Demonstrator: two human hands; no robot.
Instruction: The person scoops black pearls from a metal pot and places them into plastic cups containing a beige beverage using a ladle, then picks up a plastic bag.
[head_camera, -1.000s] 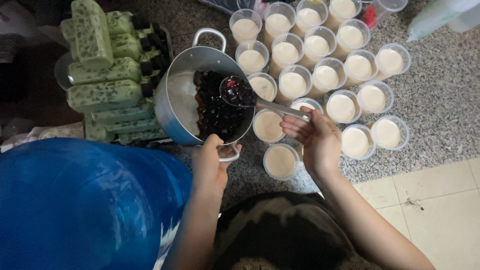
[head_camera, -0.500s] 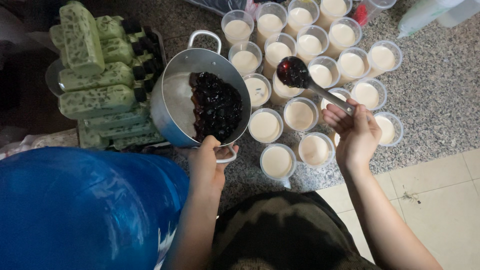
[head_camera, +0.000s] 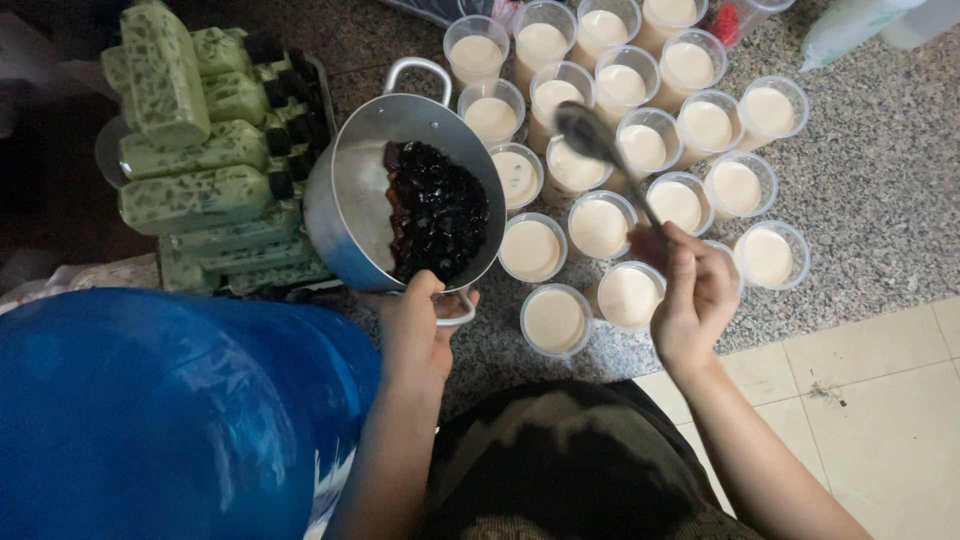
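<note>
Gripping the near handle of a tilted steel pot (head_camera: 350, 190), the left hand (head_camera: 418, 325) has its fingers curled tight; dark jelly cubes (head_camera: 435, 210) pool at the pot's lower side. The right hand (head_camera: 695, 295) pinches a ladle (head_camera: 590, 135) over the clear cups of creamy liquid (head_camera: 600, 225). No cup visibly holds jelly, so nearly all remain unfilled. The ladle's bowl is blurred and the farthest cups are cut off.

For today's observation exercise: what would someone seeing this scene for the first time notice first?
The cluster of clear cups filled with creamy liquid, spread over the speckled floor at upper right, catches the eye first. Beside it at centre, the left hand tilts a metal pot of dark jelly cubes, while the right hand holds a spoon over the cups.
</note>
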